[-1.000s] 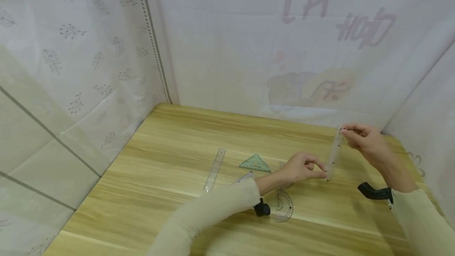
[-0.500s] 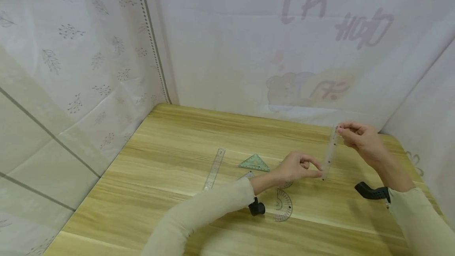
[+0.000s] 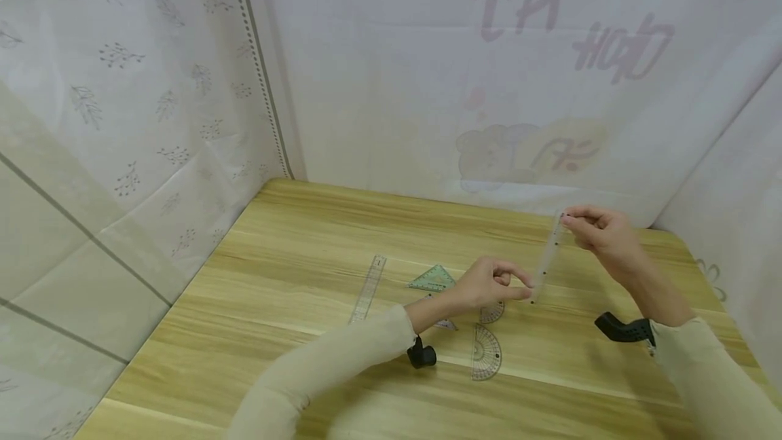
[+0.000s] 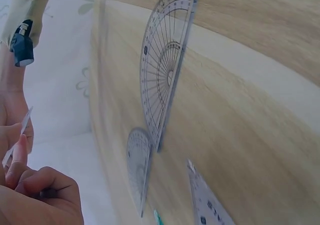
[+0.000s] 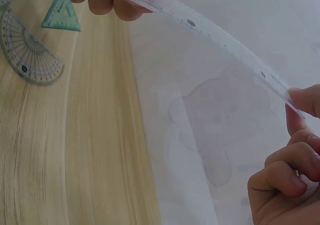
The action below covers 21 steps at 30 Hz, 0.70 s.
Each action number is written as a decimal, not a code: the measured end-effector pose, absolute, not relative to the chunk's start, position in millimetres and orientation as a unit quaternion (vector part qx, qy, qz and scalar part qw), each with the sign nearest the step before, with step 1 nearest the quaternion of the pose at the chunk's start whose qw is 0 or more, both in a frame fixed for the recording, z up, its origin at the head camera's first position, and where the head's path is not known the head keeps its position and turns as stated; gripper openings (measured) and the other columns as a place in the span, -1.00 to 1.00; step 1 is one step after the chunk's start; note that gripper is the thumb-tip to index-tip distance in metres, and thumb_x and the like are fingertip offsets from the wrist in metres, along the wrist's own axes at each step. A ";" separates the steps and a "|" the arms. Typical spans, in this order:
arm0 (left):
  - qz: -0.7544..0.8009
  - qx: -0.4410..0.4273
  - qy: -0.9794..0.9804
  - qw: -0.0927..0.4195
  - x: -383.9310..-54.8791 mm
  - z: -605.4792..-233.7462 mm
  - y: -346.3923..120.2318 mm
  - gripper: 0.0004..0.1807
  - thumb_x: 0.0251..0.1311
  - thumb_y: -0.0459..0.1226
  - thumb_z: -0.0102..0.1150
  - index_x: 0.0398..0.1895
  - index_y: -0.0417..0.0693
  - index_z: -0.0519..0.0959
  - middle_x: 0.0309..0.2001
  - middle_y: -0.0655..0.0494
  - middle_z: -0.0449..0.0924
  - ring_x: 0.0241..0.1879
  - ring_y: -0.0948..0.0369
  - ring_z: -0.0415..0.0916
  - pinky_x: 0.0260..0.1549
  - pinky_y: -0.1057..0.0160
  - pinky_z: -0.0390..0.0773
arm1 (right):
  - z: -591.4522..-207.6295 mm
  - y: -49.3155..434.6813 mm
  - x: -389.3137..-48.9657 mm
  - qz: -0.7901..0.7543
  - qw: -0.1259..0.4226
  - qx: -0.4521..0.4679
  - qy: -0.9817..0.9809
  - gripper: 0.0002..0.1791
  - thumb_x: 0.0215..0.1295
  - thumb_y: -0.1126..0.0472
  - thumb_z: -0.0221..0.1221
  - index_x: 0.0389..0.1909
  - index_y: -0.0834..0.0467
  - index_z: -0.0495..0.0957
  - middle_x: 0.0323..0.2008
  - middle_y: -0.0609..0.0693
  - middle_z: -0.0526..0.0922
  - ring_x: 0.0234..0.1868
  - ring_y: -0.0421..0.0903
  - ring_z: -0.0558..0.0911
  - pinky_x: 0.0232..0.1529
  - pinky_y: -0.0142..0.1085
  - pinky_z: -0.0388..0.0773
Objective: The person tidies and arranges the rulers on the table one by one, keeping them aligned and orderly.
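Observation:
A clear plastic ruler (image 3: 547, 260) is stretched between my two hands, raised over the right part of the table. My left hand (image 3: 485, 284) pinches its lower end between thumb and forefinger. At the upper end, my right hand (image 3: 601, 240) pinches it the same way. Seen from the right wrist, the ruler (image 5: 220, 42) bows slightly along its length. Beneath and beside the left hand lie a green set square (image 3: 430, 278) and a clear set square (image 3: 449, 324), both partly hidden by the left arm. A small protractor (image 3: 491, 312) and a larger protractor (image 3: 487, 353) lie nearby.
Another clear ruler (image 3: 369, 287) lies on the wooden table (image 3: 293, 250) to the left, its near end close to my left sleeve (image 3: 330, 358). A printed white cloth (image 3: 397, 121) hangs behind the table. Black wrist cameras (image 3: 623, 328) jut out from both wrists.
Both hands have shifted left together, carrying the ruler between them. More of the clear set square and the small protractor shows now, while the left hand covers part of the green set square.

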<state>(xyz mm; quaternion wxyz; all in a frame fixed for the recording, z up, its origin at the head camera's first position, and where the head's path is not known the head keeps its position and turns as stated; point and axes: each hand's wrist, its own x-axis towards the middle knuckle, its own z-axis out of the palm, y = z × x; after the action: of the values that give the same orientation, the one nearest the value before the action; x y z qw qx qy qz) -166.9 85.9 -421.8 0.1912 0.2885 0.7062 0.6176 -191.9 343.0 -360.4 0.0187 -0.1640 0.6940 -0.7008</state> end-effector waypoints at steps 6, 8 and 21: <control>0.614 0.296 0.705 0.194 -169.3 -417.5 71.7 -0.88 0.27 -0.32 0.40 -0.16 -0.12 0.75 -0.71 0.22 0.05 -0.69 0.32 -0.01 -0.50 0.40 0.24 | -362.6 332.0 -196.8 -0.698 0.015 -0.168 0.696 -0.85 0.52 0.42 0.09 -0.09 0.44 0.59 -0.65 -0.09 0.31 -0.64 -0.06 0.06 -0.49 -0.16 0.06; 0.614 0.301 0.704 0.191 -171.3 -415.8 65.9 -0.87 0.27 -0.32 0.40 -0.16 -0.13 0.75 -0.71 0.22 0.06 -0.68 0.32 -0.01 -0.50 0.39 0.24 | -363.7 328.2 -199.8 -0.694 0.012 -0.163 0.702 -0.85 0.51 0.41 0.10 -0.09 0.42 0.59 -0.66 -0.09 0.29 -0.65 -0.06 0.07 -0.50 -0.17 0.07; 0.600 0.320 0.705 0.203 -189.3 -404.0 8.1 -0.81 0.31 -0.29 0.37 -0.07 -0.15 0.72 -0.65 0.21 0.09 -0.65 0.27 0.01 -0.50 0.33 0.24 | -362.1 280.4 -223.7 -0.702 0.012 -0.167 0.692 -0.89 0.47 0.38 0.18 -0.14 0.37 0.62 -0.67 -0.09 0.35 -0.70 -0.15 0.09 -0.57 -0.23 0.08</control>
<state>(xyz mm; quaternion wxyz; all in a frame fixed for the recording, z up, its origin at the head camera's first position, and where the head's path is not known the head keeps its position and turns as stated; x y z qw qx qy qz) -189.3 8.1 -404.0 0.2029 0.3204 0.7045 0.5998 -223.7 280.4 -362.1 0.0115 -0.1673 0.6917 -0.7025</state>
